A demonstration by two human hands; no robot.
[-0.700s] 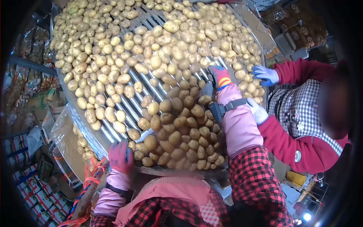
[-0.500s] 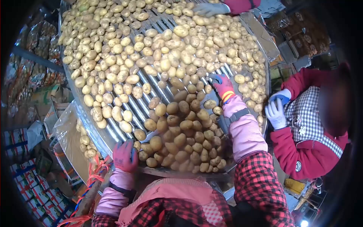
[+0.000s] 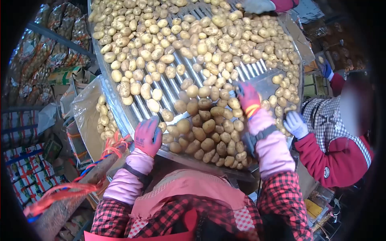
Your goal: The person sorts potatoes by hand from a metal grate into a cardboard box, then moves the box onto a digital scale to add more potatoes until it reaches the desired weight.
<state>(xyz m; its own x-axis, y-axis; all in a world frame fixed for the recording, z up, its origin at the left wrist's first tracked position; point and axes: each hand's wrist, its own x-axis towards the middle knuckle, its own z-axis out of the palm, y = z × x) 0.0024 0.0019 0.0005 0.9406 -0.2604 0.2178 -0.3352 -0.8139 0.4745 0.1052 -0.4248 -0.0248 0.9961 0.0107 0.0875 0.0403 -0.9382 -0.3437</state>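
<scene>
Potatoes heaped at near end of slatted desk, more spread beyond. Left hand at desk edge, fingers loosely extended, empty. Right hand beside heap, fingers bent; grip unclear.

Left hand: pink-red and blue. Right hand: pink-red, its cuff yellow-orange. Between them, tan potatoes. Behind both, pink oversleeves, then red-and-black checked sleeves. Right of these, a co-worker's white-and-blue glove, crimson sleeve, black-and-white gingham apron.

upper potatoes bright | near pile shaded | glare on rollers | fisheye bending | black, vignetted corners
</scene>
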